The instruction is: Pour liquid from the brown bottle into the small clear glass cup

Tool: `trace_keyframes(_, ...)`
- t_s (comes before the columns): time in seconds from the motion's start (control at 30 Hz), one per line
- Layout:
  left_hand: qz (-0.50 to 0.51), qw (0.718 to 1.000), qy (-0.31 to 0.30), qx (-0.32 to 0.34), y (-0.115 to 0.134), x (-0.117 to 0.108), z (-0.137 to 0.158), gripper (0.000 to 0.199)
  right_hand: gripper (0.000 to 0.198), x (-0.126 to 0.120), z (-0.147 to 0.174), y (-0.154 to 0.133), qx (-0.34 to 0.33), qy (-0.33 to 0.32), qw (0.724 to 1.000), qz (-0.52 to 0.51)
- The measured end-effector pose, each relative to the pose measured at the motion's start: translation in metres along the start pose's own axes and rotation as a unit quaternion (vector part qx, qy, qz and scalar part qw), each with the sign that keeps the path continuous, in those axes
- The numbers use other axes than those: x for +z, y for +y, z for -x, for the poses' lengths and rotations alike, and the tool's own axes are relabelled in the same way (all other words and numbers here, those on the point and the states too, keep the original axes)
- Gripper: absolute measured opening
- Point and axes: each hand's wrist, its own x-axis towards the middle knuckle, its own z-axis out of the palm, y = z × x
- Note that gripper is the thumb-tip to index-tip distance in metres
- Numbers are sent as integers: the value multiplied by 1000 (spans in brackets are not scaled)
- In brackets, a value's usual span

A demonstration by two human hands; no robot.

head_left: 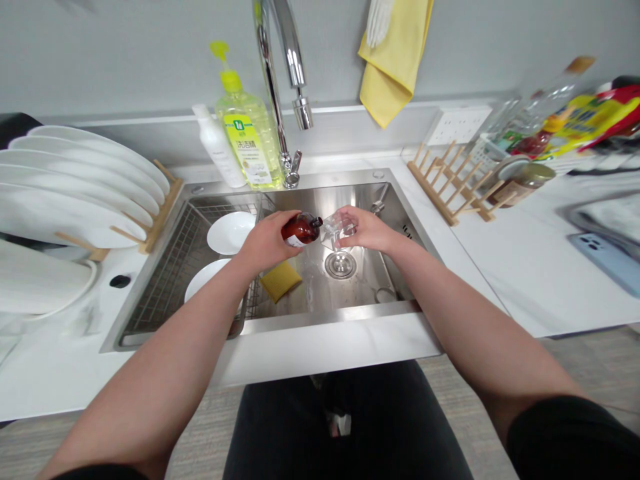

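My left hand (270,241) is closed around a dark amber bottle (301,230), which lies tilted with its narrow neck pointing right. In my right hand (364,228) is a small clear glass (336,230), its mouth close to the bottle's neck. I cannot tell whether the two touch or whether liquid is flowing. Both are held above the steel sink (320,293), over the drain strainer (341,265). A yellow sponge (281,281) rests in the sink below my left hand.
A wire basket (170,267) holds white bowls (231,232). Behind the sink stand the faucet (303,110), a dish soap bottle (250,143) and a white bottle (216,147). Plates in a rack (80,180) are left; a wooden rack (445,187), jar (525,183) and phone (607,260) are right.
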Motion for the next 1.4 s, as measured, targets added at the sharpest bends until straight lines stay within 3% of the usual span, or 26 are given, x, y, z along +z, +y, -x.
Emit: trace_keyframes(1.4,-85,996,-10,7,1,1,2,87,64,3,1,5,21,-20,999,19)
